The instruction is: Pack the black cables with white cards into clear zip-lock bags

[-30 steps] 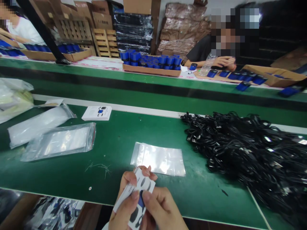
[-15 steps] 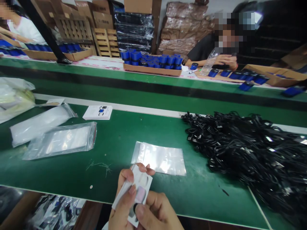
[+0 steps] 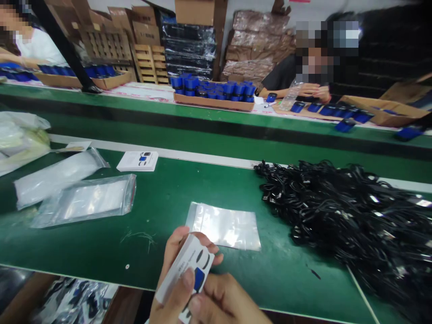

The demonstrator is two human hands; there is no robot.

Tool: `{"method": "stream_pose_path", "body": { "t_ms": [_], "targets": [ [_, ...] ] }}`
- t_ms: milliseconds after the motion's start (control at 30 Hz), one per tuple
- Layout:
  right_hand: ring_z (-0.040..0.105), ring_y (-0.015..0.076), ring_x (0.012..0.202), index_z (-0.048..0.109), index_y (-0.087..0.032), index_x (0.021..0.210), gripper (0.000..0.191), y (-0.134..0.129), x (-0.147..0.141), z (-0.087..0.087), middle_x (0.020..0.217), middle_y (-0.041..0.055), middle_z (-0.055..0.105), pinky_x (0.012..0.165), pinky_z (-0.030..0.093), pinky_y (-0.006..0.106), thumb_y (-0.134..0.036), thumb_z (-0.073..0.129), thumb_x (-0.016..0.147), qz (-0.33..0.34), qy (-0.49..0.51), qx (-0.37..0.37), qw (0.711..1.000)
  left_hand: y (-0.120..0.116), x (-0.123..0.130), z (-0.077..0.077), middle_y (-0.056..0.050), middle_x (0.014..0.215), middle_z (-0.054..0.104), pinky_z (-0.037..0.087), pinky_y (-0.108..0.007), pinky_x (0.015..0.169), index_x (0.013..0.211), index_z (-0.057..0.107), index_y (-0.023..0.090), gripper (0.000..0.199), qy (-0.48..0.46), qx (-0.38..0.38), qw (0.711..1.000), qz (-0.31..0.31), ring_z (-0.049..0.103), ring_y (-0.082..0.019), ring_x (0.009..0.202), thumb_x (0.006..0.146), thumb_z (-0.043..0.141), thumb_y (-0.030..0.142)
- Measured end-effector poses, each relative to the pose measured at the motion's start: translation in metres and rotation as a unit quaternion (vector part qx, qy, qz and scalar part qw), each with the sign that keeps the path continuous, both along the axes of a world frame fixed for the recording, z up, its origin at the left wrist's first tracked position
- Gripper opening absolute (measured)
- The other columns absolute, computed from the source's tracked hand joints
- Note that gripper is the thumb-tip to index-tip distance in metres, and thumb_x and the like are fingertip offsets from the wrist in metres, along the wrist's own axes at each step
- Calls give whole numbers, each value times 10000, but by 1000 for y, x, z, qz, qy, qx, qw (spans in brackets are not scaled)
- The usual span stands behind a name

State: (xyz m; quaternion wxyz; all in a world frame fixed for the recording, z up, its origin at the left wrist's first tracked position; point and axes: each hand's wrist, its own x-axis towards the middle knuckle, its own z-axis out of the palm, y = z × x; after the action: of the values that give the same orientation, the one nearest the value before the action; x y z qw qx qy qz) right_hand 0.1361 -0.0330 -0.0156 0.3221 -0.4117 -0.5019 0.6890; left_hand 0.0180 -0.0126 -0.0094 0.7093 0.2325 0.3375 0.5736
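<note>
My left hand is wrapped round a small stack of white printed leaflets, tilted, with a blue device and dark accessories pictured on the top one. Its thumb lies across the printed face. My right hand pinches the lower right edge of these leaflets between thumb and fingers; its fingertips are partly hidden. Just beyond my hands, several clear plastic bags lie flat, overlapping, on the green table. Farther back on the left is another stack of the same leaflets.
A large heap of black cables covers the right side. Packs of clear bags lie on the left. Below the table edge is a box of bagged parts. Across the bench, a person sits near blue devices in a cardboard tray.
The top leaflet's printed face shows more sharply, with blue where a pale, glaring patch was. My left thumb has shifted slightly down and right. Both hands stay on the leaflets.
</note>
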Motion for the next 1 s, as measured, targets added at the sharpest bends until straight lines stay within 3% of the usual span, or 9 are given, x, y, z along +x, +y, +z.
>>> {"method": "stream_pose_path", "body": {
  "t_ms": [67,167,267,333,567,667,733,867,1000],
  "targets": [
    [424,99,507,542,-167,598,461,12,19,15,556,-26,492,479,322,215,-561,579,836,-6,-105,60,993,8,-10,1,-38,1088,646,546,-339,805,1308,493,355,664,3,12,998,-63,637,-230,949,707,742,489],
    [553,156,717,571,-197,807,231,23,41,39,785,8,604,652,440,247,-412,652,835,-117,-266,184,939,19,-23,1,-62,1113,667,540,-369,798,1445,300,351,946,-2,30,985,-170,666,-232,868,645,741,600],
    [496,232,1177,461,-229,1278,615,29,46,61,1310,84,522,968,411,315,-362,757,756,-42,-300,301,904,25,-27,-4,-62,1079,701,474,-417,913,1480,227,310,970,30,11,965,-259,676,-263,922,690,722,577],
    [425,240,1280,370,-238,1391,802,32,44,72,1409,71,463,1040,365,315,-330,795,717,53,-312,320,893,25,-25,-8,-66,1101,701,401,-442,997,1482,240,284,850,49,-3,959,-281,651,-280,1027,784,643,554],
    [613,261,1027,465,-144,1357,713,37,36,71,1187,119,644,889,479,331,-314,775,738,135,-341,299,881,22,-23,-4,-85,1220,655,378,-410,986,1500,34,256,1071,-41,-86,936,-339,608,-279,1115,687,417,839],
    [636,208,776,672,-175,985,270,38,35,70,904,53,700,692,503,283,-225,746,731,130,-363,253,887,29,-26,6,-66,1104,708,419,-362,920,1499,126,261,1000,-50,-140,913,-380,660,-241,994,719,405,822],
    [579,151,615,647,-187,766,32,46,40,70,722,-1,652,541,454,231,-168,667,750,105,-360,212,903,35,-27,12,-89,1114,700,450,-391,881,1504,108,248,1040,-88,-155,902,-393,678,-255,941,699,373,850],
    [624,157,650,637,-172,836,89,89,65,63,754,17,683,539,474,218,-249,623,794,-76,-319,109,939,43,-29,8,-119,1397,517,402,-445,983,1502,-52,250,1060,-134,-130,914,-361,586,-314,1147,729,397,818],
    [667,195,761,581,-124,1014,219,139,93,41,928,116,699,544,492,229,-275,540,862,-196,-377,87,901,42,-28,-16,-141,1171,677,460,-379,908,1503,-5,164,1113,-123,-71,896,-421,675,-255,1002,737,684,584]
  ]
}}
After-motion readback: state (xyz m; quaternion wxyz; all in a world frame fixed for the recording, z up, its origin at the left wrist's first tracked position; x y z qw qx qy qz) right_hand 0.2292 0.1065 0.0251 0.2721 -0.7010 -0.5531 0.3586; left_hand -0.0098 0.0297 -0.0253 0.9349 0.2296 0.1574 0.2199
